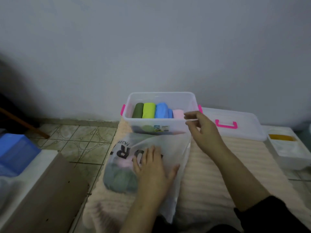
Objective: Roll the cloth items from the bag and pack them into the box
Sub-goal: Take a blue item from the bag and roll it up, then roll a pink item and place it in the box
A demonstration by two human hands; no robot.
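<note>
Bag (151, 148) under flat, spread left hand (151, 170); right hand (203, 130) loosely curled, empty, beside box (158, 121) rim.

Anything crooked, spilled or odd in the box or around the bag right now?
Nothing spilled or damaged. In the clear box the dark green roll, lime roll and blue roll lie side by side; the pink roll sits lower, beside them. The plastic bag lies flat under the left hand, cloth still inside.
</note>
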